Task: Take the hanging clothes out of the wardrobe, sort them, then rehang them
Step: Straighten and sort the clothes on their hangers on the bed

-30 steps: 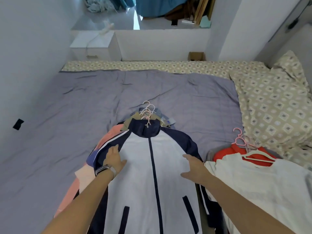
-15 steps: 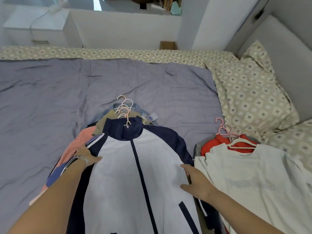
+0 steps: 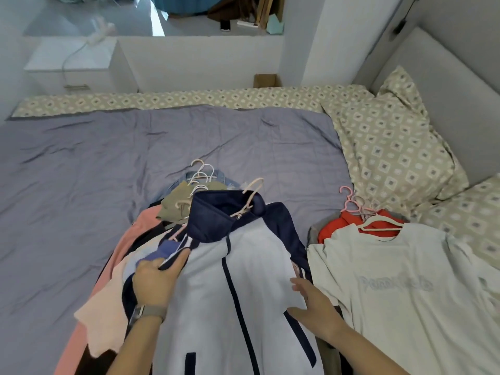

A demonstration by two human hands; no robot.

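A white and navy zip jacket on a pink hanger tops a pile of hung clothes on the bed. My left hand grips the jacket's left shoulder and lifts that side off the pile. My right hand grips the jacket's right edge, fingertips tucked under the fabric. To the right lies a second pile, with a pale printed T-shirt on a white hanger over a red garment. Several hanger hooks stick out behind the jacket collar.
The piles rest on a grey-purple bedspread. Patterned pillows and a grey headboard stand at the right. A white bedside cabinet and a small cardboard box sit beyond the bed.
My left hand went from resting on the jacket to gripping its shoulder, and the collar and hanger have lifted and swung right. My right hand slid to the jacket's right edge.
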